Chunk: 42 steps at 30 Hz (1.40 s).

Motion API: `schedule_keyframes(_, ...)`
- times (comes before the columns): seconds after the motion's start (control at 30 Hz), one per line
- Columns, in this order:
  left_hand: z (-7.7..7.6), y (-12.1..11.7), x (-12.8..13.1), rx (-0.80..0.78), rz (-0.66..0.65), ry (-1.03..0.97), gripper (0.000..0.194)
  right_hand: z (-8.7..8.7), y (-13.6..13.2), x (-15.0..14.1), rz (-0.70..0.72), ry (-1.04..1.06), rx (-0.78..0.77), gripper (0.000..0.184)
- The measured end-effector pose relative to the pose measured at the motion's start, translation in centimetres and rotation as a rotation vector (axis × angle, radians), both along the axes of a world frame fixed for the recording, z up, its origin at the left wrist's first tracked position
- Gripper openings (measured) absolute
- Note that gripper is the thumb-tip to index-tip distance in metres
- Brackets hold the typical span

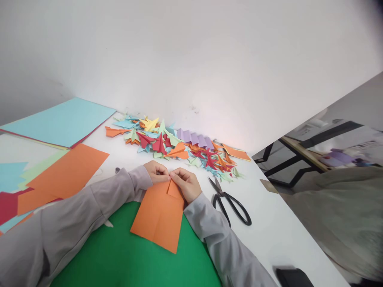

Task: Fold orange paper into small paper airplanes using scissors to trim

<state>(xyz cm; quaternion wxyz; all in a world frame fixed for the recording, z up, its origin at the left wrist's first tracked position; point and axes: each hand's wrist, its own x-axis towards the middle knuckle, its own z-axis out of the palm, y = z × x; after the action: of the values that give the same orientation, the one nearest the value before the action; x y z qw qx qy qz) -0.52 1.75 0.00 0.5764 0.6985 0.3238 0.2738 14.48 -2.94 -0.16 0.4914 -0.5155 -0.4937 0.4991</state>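
An orange sheet of paper (157,219) lies over a green mat (119,255), with a crease line down its middle and a folded flap near its far edge. My left hand (157,172) pinches the far end of the paper, its fingers closed. Right beside it, my right hand (187,184) grips the same end near the flap, thumb and fingers pressed together. The two hands almost touch at the fingertips. Black-handled scissors (223,195) lie partly open on the white table to the right of my right hand.
Beyond my hands lies a pile of folded coloured paper pieces (176,150), with orange sheets (236,152) at its right end. Loose orange paper (72,171) and other sheets spread at left, below large light blue sheets (62,121). A black object (293,277) sits at the lower right.
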Motion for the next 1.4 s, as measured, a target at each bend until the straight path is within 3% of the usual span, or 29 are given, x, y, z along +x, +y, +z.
schedule_keyframes(0.2,0.3,0.0,0.1,-0.001,0.07,0.01,0.016,-0.1,0.0,0.0,-0.056,0.054,-0.034,0.034)
schedule_keyframes(0.5,0.3,0.1,0.0,0.008,0.056,0.068,0.02,0.0,0.0,0.0,-0.007,0.027,-0.018,0.026)
schedule_keyframes(0.9,0.1,0.9,-0.2,-0.019,0.148,-0.028,0.016,0.3,0.3,0.3,-0.164,0.34,-0.138,0.021)
schedule_keyframes(1.23,1.5,0.5,-0.8,-0.256,0.131,-0.118,0.009,1.0,0.7,1.6,-0.295,0.458,-0.145,0.023)
schedule_keyframes(1.4,1.4,0.7,-0.6,-0.322,0.149,-0.186,0.011,0.9,0.4,1.2,-0.233,0.416,-0.134,0.024)
